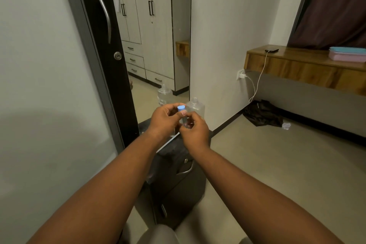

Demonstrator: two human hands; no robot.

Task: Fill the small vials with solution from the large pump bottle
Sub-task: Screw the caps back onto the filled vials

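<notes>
The left hand [165,119] pinches the blue cap [181,108] of a small vial [183,120], thumb and fingers closed around the cap. The right hand [195,131] grips the vial's clear body from below and from the right, fingers curled around it. The vial stands nearly upright between the two hands, its long axis vertical, cap uppermost, held in the air above a dark case [176,174] on the floor. Its body looks transparent; whether it holds any liquid cannot be told, since the fingers hide most of it.

Just behind the hands, a little to the right, stands the large clear bottle [196,106]; its neck shows but no pump head can be made out. The right hand is nearer to it. A mirror [150,45] to the left shows the bottle's reflection.

Judging by the grip, the cap is being twisted, on or off; which of the two is not clear. If off, the vial's mouth then needs bringing to the bottle behind, kept upright.
</notes>
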